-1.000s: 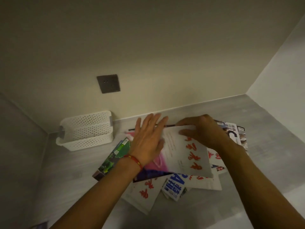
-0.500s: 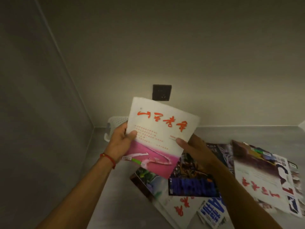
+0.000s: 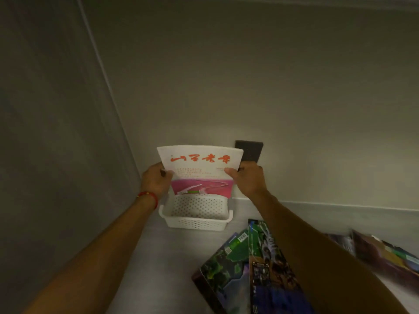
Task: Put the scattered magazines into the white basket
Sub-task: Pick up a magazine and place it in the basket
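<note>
My left hand (image 3: 156,181) and right hand (image 3: 248,181) pinch the side edges of the white-and-pink red-lettered magazine (image 3: 199,169) at mid-frame, upright over the white perforated plastic basket (image 3: 195,223), whose far rim might catch its limp lower edge and buckle it.

The thin paper magazine (image 3: 200,165) was white with red brush lettering over a pink band; the perforated plastic basket (image 3: 195,221) was white (dotted throughout).

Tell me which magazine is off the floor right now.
The white magazine with red lettering, held upright over the basket by both hands; the others lie flat.
</note>
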A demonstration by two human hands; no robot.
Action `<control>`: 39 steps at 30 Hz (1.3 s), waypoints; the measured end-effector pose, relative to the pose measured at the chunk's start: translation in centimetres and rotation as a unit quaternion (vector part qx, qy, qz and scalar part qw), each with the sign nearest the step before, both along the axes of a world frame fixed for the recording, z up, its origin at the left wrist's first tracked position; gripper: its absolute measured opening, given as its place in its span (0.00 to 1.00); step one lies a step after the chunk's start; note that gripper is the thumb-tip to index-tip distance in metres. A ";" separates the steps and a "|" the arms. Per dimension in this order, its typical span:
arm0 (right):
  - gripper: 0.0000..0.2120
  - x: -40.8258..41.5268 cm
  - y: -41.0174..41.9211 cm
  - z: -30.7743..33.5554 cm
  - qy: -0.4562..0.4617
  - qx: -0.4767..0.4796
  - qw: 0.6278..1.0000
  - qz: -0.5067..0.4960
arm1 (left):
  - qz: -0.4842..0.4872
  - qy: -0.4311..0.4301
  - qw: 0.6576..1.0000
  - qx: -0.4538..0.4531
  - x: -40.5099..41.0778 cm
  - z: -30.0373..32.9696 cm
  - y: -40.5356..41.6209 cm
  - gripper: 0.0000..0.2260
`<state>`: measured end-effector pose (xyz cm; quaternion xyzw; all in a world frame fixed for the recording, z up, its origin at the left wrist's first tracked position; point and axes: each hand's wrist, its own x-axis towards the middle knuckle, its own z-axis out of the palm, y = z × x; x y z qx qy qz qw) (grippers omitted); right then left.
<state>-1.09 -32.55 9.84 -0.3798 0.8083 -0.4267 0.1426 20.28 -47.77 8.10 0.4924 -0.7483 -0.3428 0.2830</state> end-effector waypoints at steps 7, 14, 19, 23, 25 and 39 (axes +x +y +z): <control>0.15 -0.1 -3.2 -1.4 0.000 0.002 1.000 0.019 | 0.047 0.030 0.998 0.008 -0.7 -2.0 -1.9 0.10; 0.11 0.3 -4.3 -4.8 -0.023 0.051 0.998 -0.041 | 0.034 0.006 0.996 0.078 -1.6 -4.1 -3.1 0.10; 0.09 0.5 -5.0 -6.1 -0.068 0.055 0.993 -0.076 | 0.043 -0.010 0.994 0.097 -2.3 -5.4 -3.6 0.11; 0.12 0.5 -5.5 -5.9 -0.140 0.037 0.987 -0.063 | 0.061 0.019 0.989 0.136 -2.5 -5.2 -4.2 0.12; 0.15 0.7 -5.2 -5.9 -0.195 0.018 0.979 -0.048 | 0.056 0.084 0.976 0.192 -2.5 -5.0 -4.0 0.16; 0.08 -0.8 14.1 -11.4 -0.089 0.155 0.983 -0.036 | -0.028 0.228 0.936 0.265 -2.4 -4.0 3.2 0.20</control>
